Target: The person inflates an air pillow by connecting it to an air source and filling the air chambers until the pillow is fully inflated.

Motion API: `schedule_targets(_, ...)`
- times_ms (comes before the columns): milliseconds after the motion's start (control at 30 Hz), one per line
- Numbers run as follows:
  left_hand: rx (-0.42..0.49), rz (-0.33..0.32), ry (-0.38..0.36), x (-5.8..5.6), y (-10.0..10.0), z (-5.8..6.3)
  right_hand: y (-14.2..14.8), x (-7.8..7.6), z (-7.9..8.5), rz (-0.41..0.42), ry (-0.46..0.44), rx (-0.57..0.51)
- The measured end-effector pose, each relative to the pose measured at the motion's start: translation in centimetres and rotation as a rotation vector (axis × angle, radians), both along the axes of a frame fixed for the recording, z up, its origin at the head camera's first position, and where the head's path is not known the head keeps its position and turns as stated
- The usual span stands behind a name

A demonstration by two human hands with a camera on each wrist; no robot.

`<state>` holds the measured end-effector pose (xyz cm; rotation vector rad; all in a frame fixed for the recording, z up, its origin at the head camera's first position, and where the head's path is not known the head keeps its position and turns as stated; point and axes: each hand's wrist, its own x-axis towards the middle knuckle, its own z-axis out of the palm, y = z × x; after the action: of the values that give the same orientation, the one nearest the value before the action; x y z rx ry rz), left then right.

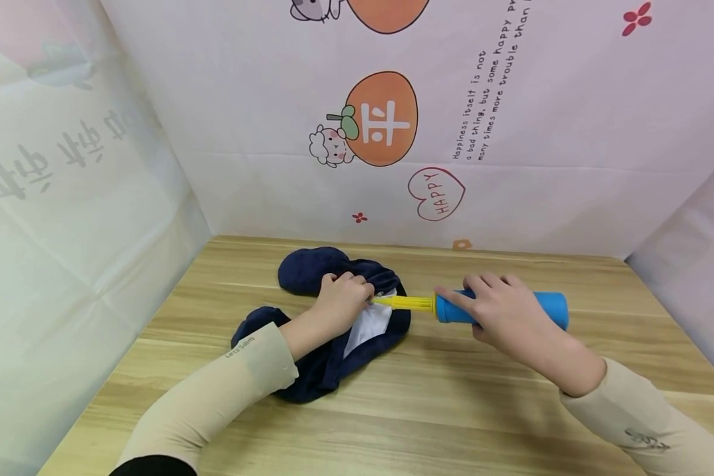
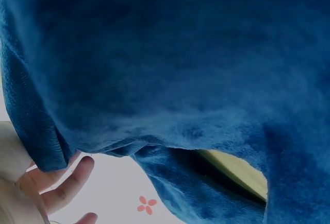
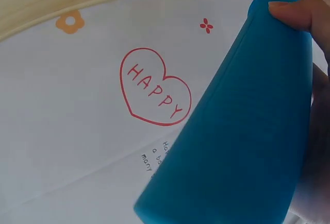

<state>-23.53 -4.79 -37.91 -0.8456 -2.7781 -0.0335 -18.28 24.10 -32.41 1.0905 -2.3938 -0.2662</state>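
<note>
A navy, plush U-shaped neck pillow [image 1: 309,271] lies on the table with a white inner patch [image 1: 370,322] exposed. My left hand [image 1: 340,304] pinches it at that patch, around the spot where the yellow nozzle [image 1: 409,303] ends; the fingers hide the exact contact. In the left wrist view, dark blue plush [image 2: 154,69] covers most of the picture. My right hand [image 1: 502,317] grips a blue hand pump [image 1: 552,309] by its barrel, which lies level and points left. Up close, the right wrist view has the barrel [image 3: 237,121] with my thumb near its nozzle end.
Under everything is a wood-grain table [image 1: 452,410]. A printed white cloth [image 1: 262,132] hangs behind its far edge, and more white cloth hangs on the left [image 1: 65,218] and right [image 1: 690,244].
</note>
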Motion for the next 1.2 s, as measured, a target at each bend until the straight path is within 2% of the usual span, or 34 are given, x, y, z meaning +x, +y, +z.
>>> schedule_targets(133, -0.034, -0.002, 0.047, 0.1, 0.2, -0.1, -0.2, -0.1, 0.0, 0.018, 0.050, -0.008)
schedule_targets(333, -0.072, -0.006, 0.058, 0.1, 0.4, 0.1, -0.5, -0.4, 0.0, 0.077, 0.114, -0.048)
schedule_targets(533, -0.141, -0.057, 0.083, 0.3, 0.6, 0.5, 0.0, -1.0, 0.0, 0.075, 0.122, -0.033)
schedule_targets(700, -0.184, -0.093, 0.099, 0.1, 0.5, 0.3, 0.4, -1.6, -0.3, 0.076, 0.105, 0.008)
schedule_targets(1067, -0.185, -0.078, -0.003, -0.2, 0.5, 0.0, 0.4, -1.9, -0.6, 0.049, 0.026, 0.030)
schedule_targets(1200, -0.114, -0.043, -0.094, -0.5, 0.4, 0.0, 0.5, -2.0, -1.0, 0.031, -0.027, 0.006)
